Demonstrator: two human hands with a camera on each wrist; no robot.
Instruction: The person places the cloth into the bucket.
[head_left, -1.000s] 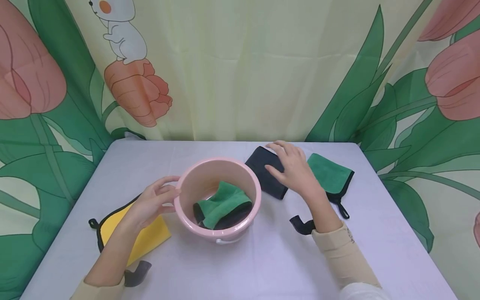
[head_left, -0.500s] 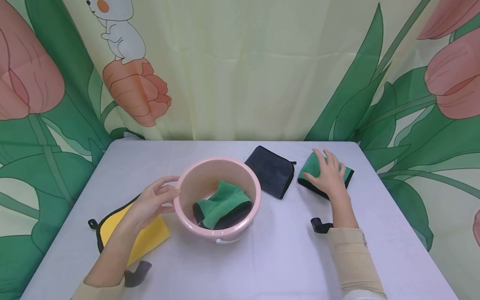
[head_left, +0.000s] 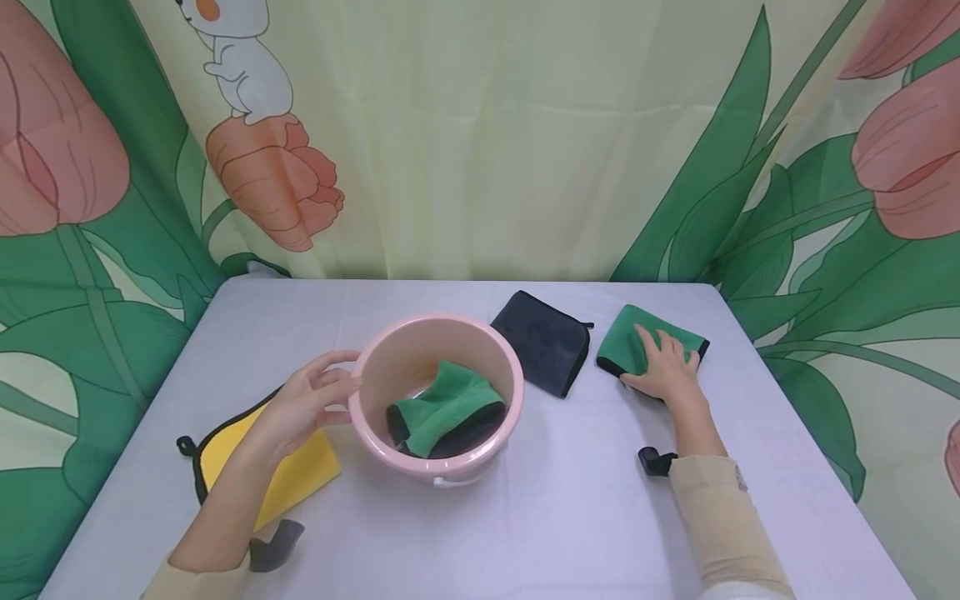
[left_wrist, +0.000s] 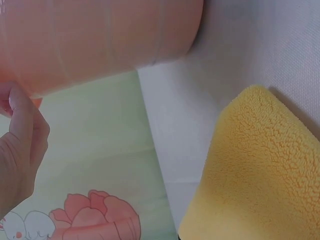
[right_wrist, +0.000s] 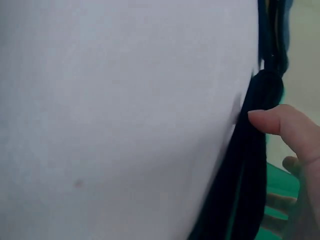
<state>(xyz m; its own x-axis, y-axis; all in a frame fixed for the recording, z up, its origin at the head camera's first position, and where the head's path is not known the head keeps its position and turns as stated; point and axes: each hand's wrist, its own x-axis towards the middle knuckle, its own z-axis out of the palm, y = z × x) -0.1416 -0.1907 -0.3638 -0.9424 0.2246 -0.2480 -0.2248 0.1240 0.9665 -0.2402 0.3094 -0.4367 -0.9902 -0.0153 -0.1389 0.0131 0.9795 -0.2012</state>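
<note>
My left hand (head_left: 315, 398) grips the rim of a pink bucket (head_left: 437, 467) at its left side. Inside the bucket lies a crumpled green cloth (head_left: 450, 400) with a dark border. At the right back of the table, my right hand (head_left: 667, 367) holds a second green cloth (head_left: 630, 333), folded and edged in black. Its fingers spread over the green top, while the thumb (right_wrist: 270, 120) presses on the dark edge in the right wrist view. The left wrist view shows the bucket's wall (left_wrist: 100, 40) with the left fingers curled by its rim.
A folded dark grey cloth (head_left: 543, 342) lies between the bucket and the right-hand cloth. Under the left forearm is a yellow cloth (head_left: 303, 471) with black trim and a loop. The white table (head_left: 525, 533) ends at a printed curtain (head_left: 480, 167) behind.
My right hand has moved right from over the dark grey cloth to the green cloth, and its fingers have come down onto it. My left hand stays at the bucket.
</note>
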